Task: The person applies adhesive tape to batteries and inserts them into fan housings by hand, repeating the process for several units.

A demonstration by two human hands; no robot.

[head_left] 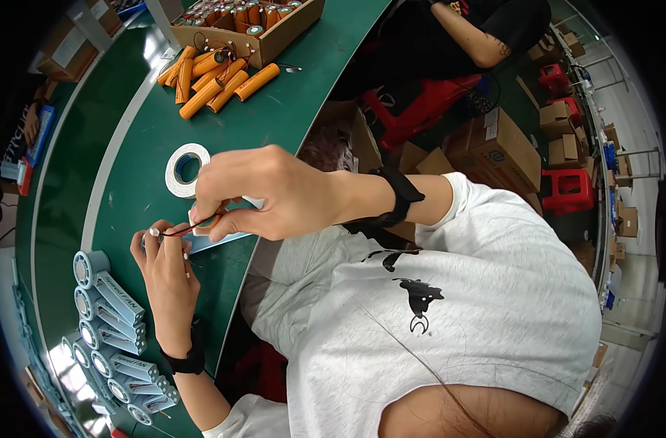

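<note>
My left hand (166, 274) is closed around a light blue plastic fan housing (220, 243), most of which is hidden behind the fingers. Just above it, my right hand (263, 191) pinches a small orange and white piece (199, 225) between thumb and fingers; its full shape is covered. Thin red and black wires (176, 233) run from that piece to a white connector (155, 232) at the left fingertips. Right behind the right hand, a roll of white tape (175, 169) lies flat on the green table (252, 124).
Several light blue handheld fans (121, 303) lie in a row at the left. Orange battery cells with wires (214, 84) are piled near a cardboard box of cells (274, 40). Beyond the table edge are cartons (493, 153), red stools (566, 191) and another person's arm (464, 33).
</note>
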